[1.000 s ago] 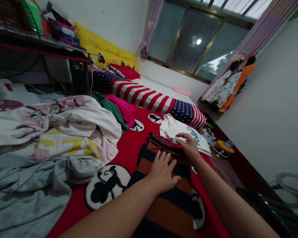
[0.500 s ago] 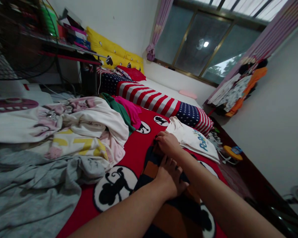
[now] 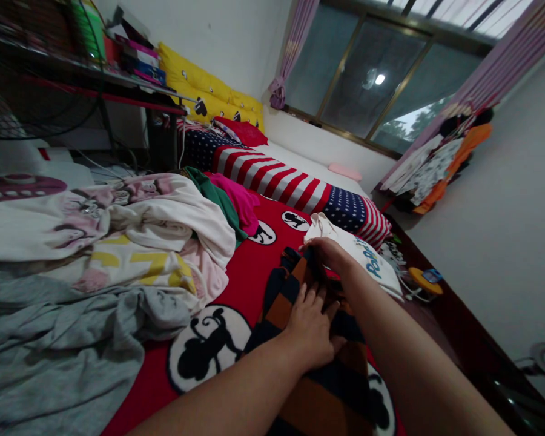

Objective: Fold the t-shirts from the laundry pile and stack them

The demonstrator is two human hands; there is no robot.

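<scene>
A navy and rust-brown striped garment (image 3: 279,310) lies lengthwise on the red bedspread (image 3: 264,266), which bears black-and-white round motifs. My left hand (image 3: 311,330) rests flat on the middle of it, fingers spread. Farther up, my right hand (image 3: 330,253) has its fingers curled round the garment's upper right edge and lifts that part a little. Its fingertips are partly hidden by the cloth. Just beyond the right hand is a folded white shirt (image 3: 376,266) with coloured lettering.
To the left lie a heap of white and pink clothes (image 3: 172,212), a grey garment (image 3: 72,351), and green and magenta cloths (image 3: 238,203). A stars-and-stripes bedcover (image 3: 272,175) runs behind. A fan (image 3: 22,151) and a desk (image 3: 118,85) stand at the left, a yellow stool (image 3: 426,281) at the right.
My right hand has moved slightly right, drawing the garment's upper edge with it. My left hand has flattened, its fingers stretching out over the cloth.
</scene>
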